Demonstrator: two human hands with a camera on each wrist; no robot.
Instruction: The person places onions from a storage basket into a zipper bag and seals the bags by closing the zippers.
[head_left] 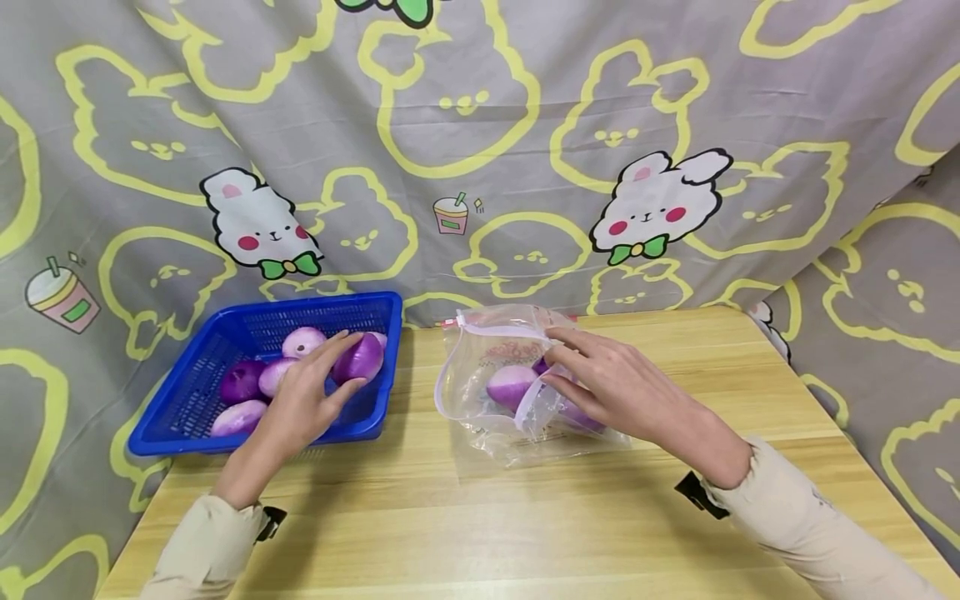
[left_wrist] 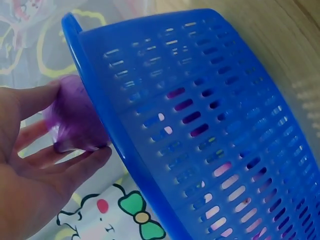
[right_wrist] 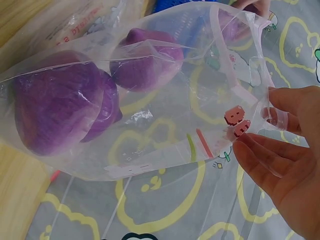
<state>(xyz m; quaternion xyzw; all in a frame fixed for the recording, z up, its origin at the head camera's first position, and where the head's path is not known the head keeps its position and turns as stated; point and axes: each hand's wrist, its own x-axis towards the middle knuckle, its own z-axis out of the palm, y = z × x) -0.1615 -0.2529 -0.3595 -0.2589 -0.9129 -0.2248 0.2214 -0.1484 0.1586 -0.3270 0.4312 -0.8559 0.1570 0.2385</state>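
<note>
My left hand [head_left: 300,408] grips a purple onion [head_left: 358,360] between thumb and fingers, over the right part of a blue plastic basket [head_left: 345,302]. In the left wrist view the held onion [left_wrist: 75,117] overlaps the basket's rim. Several other purple and white onions [head_left: 242,383] lie in the basket. To the right, a clear zip bag [head_left: 487,446] lies with its mouth spread wide, facing the basket. Inside it are several onions [right_wrist: 57,102]. My right hand [head_left: 626,379] pinches the bag's mouth edge between thumb and fingers, which the right wrist view shows closely.
Basket and bag rest side by side on a wood-grain table [head_left: 465,533]. Right behind the table hangs a grey curtain [head_left: 525,183] with cartoon prints, which also runs along both sides.
</note>
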